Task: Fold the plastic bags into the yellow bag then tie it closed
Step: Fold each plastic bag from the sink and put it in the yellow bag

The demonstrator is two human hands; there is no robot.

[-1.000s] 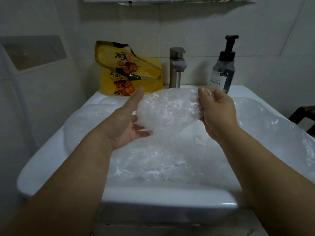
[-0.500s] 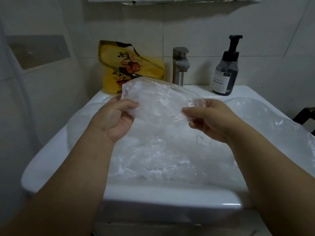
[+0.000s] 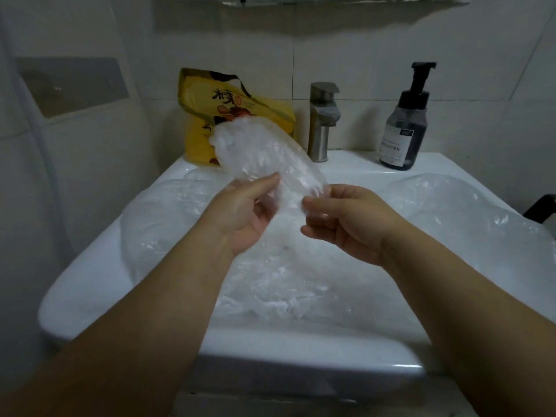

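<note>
A clear crumpled plastic bag point(image 3: 261, 155), folded into a narrow strip, is raised above the sink and points up and away to the left. My left hand point(image 3: 243, 215) pinches its near end from the left. On the right side of that end, my right hand point(image 3: 340, 221) pinches it too. The yellow bag point(image 3: 207, 127) with printed cartoon figures stands against the wall at the sink's back left, partly hidden behind the strip. More clear plastic bags point(image 3: 270, 281) lie spread in and over the basin.
The white sink point(image 3: 90, 284) fills the middle, with a steel faucet point(image 3: 323, 121) at the back centre and a dark pump bottle point(image 3: 403, 130) at the back right. Tiled walls close in on the left and behind. A dark object point(image 3: 541, 206) shows at the right edge.
The plastic bag went from a wide sheet held between spread hands to a narrow strip. Both hands came together at its near end, and its far end now rises in front of the yellow bag.
</note>
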